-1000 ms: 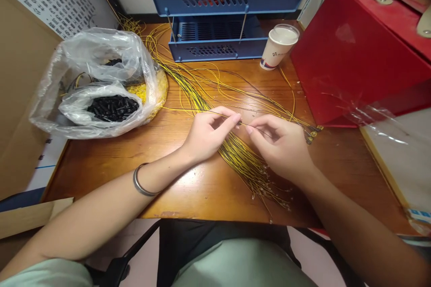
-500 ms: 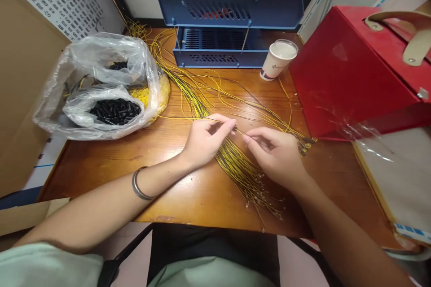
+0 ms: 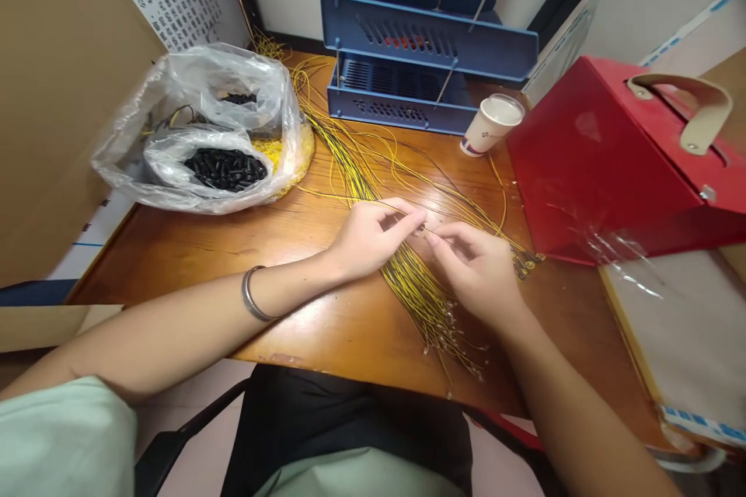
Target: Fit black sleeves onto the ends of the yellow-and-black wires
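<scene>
My left hand point(image 3: 373, 237) and my right hand point(image 3: 475, 268) meet over the middle of the wooden table point(image 3: 192, 248), fingertips almost touching. Both pinch one thin yellow wire point(image 3: 326, 194) that runs off to the left. Under the hands lies a thick bundle of yellow-and-black wires point(image 3: 416, 291), its bare ends fanned out near the table's front edge. A clear plastic bag point(image 3: 203, 132) at the left holds small black parts point(image 3: 224, 168) and yellow pieces. A metal bangle sits on my left wrist.
A blue stacked tray rack point(image 3: 420, 70) stands at the back. A paper cup point(image 3: 489, 124) sits beside a red box with a tan handle point(image 3: 618, 163) on the right. Cardboard point(image 3: 52, 93) lines the left side. A clear-wrapped board point(image 3: 676, 334) lies at right.
The camera has tilted and shifted, so the scene sits lower and further right. My two hands have drawn closer together on the wire; their pinch is unchanged.
</scene>
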Tool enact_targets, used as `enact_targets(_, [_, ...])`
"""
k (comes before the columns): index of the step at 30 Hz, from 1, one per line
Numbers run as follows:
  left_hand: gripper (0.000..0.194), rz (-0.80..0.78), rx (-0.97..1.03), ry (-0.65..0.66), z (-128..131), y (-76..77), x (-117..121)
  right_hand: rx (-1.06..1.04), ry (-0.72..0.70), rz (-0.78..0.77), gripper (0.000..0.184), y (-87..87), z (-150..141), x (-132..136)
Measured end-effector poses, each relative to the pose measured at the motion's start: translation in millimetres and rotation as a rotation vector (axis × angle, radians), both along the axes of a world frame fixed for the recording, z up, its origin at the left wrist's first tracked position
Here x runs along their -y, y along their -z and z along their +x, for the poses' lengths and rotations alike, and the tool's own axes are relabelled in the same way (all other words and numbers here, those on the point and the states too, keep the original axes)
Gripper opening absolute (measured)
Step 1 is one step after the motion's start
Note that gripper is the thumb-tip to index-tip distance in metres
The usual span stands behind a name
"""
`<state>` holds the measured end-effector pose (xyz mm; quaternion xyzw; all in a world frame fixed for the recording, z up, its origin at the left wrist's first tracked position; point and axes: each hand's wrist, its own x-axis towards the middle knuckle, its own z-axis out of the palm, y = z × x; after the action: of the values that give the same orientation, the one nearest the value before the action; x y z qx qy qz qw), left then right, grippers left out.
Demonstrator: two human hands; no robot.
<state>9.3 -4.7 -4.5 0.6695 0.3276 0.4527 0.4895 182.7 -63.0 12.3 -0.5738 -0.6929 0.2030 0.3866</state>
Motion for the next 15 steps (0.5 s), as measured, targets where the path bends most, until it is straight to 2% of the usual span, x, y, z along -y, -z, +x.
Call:
enact_targets(4, [0.021,0.015,-0.022,0.009,-0.2,0.3,0.1,-0.009,0.001,0.027,0.014,-1.9,-0.5,0.0])
enact_targets(12, [0.018,0.082,-0.009,0.043,-0.4,0.3,0.4,-0.079,-0.062,-0.048,0.017,2.8,-5.4,1.6])
enact_targets(15, [0.018,0.089,0.014,0.016,0.4,0.5,-0.2,-0.082,-0.043,-0.051,0.017,2.4,-5.5,1.7])
